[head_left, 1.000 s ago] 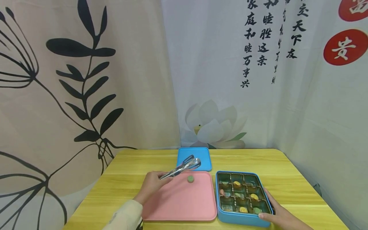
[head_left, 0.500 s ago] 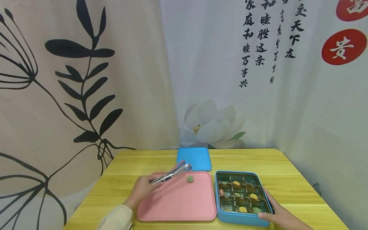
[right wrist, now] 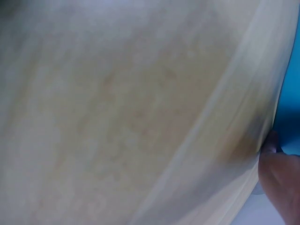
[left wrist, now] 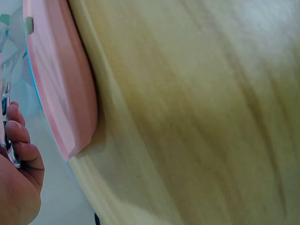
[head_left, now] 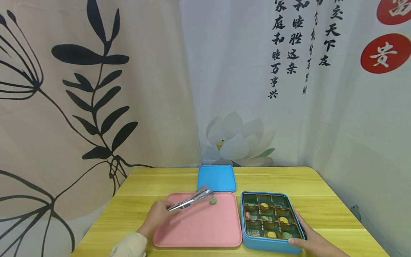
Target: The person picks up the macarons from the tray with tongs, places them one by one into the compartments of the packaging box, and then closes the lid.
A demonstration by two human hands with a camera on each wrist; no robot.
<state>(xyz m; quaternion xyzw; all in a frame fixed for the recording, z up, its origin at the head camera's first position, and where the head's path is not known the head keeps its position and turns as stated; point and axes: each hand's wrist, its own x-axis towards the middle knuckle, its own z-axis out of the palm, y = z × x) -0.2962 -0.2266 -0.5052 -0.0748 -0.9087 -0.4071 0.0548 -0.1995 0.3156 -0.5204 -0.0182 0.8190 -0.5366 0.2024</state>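
Observation:
My left hand (head_left: 155, 215) grips metal food tongs (head_left: 192, 200) over the left side of a pink tray (head_left: 202, 230). The tips of the tongs point right and end close to a small green macaron (head_left: 212, 201) on the tray's far part. In the left wrist view, curled fingers (left wrist: 29, 154) wrap the handle end of the tongs. My right hand (head_left: 309, 237) holds the near right corner of a blue box (head_left: 269, 245), thumb over the front rim and fingers along its side, partly hidden. Yellow, green and pink macarons lie in the box's dark divided insert.
A flat blue lid (head_left: 218, 176) lies behind the pink tray. All of it stands on a wood-grain table (head_left: 138, 189), with the box close to the tray's right edge. A printed cloth (head_left: 160, 89) hangs behind the table.
My left hand has drawn back left and lower with the tongs, whose tips have come down beside the green macaron. The right hand and the box stay in place.

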